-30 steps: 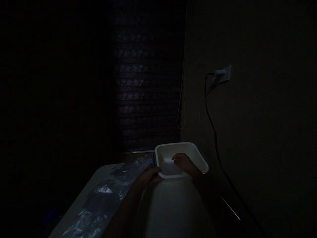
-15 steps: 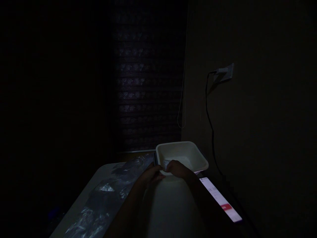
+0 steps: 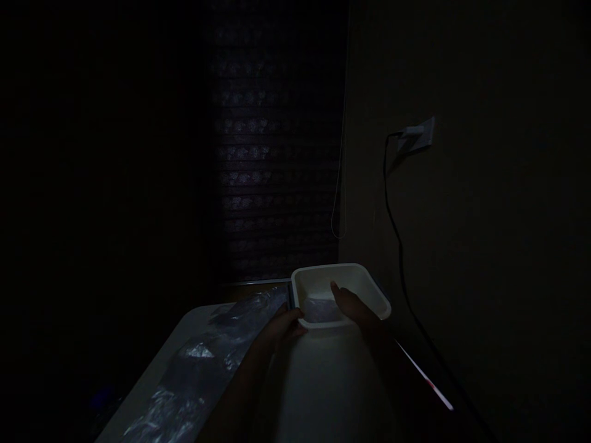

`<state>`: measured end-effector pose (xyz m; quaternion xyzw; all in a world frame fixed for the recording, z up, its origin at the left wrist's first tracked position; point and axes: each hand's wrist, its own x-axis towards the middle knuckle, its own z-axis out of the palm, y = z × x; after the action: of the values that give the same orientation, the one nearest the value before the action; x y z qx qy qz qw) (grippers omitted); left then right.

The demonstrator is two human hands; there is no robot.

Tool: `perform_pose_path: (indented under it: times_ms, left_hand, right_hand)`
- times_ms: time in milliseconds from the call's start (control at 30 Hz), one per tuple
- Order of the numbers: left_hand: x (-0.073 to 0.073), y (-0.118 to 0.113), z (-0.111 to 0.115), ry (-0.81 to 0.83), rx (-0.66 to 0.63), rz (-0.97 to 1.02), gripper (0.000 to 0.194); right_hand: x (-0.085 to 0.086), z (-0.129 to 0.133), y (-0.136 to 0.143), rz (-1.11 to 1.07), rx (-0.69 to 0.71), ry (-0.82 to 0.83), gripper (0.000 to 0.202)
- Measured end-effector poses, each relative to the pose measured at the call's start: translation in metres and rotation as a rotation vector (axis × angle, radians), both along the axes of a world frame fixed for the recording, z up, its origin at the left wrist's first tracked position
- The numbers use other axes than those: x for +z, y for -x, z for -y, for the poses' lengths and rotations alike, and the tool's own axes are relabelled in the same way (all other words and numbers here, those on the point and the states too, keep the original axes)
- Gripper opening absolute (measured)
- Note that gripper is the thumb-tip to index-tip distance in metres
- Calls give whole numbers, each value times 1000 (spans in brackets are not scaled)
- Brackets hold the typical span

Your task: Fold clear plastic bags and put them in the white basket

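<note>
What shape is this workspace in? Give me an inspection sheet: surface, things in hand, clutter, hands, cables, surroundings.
Surface: pale table, rounded far corner, very dim light.
Things in hand: white basin with greyish plastic inside, contents unclear.
Clutter: crumpled clear plastic on the left; bright strip, perhaps a phone screen, by the right forearm.
Hands: left hand at the basin's near left corner, thumb on the rim; right hand over its near right side, grip unclear.
Cables: black cable hanging from a plug in the wall outlet.
Surroundings: dark patterned blind with looped cord.
</note>
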<state>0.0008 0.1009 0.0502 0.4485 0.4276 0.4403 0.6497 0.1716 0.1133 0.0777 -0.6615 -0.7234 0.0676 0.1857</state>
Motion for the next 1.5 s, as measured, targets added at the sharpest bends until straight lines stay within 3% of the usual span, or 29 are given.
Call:
perform_pose_path:
  times_ms: [267,500,700,833,1033,1133,1233,1300,1400,1500]
  left_hand:
    - [5,-1,4,-2,0,36,33]
    - [3,-4,3,-41,87,-25,23]
    - [5,-9,0,-90,214,-47,22]
    - [4,-9,-3,-96,265,-63,29]
    - [2,-1,-6,-137,311,-201,26]
    - [5,17,-8,-262,362,-428,17]
    - [10,47,-4,-547,384,-855,10]
    - [13,69,2,-632,370,-1145,16]
    - [18,96,13,-571,382,-1517,23]
    - [17,111,19,-547,314,-1707,25]
  right_hand:
    - [-1,1,20,93,104,92,45]
    - [3,6,12,91,14,22,42]
    - [7,10,1,68,-203,26,37]
    - [3,13,1,131,-228,-40,30]
    - [-4,14,5,123,-224,-224,42]
    - [-1,17,4,72,-219,-322,38]
    - [5,22,6,-11,-151,-438,32]
    - [10,26,9,-67,-84,-492,29]
    - [14,31,19,-129,11,-499,28]
    - [15,35,34,-166,90,-407,30]
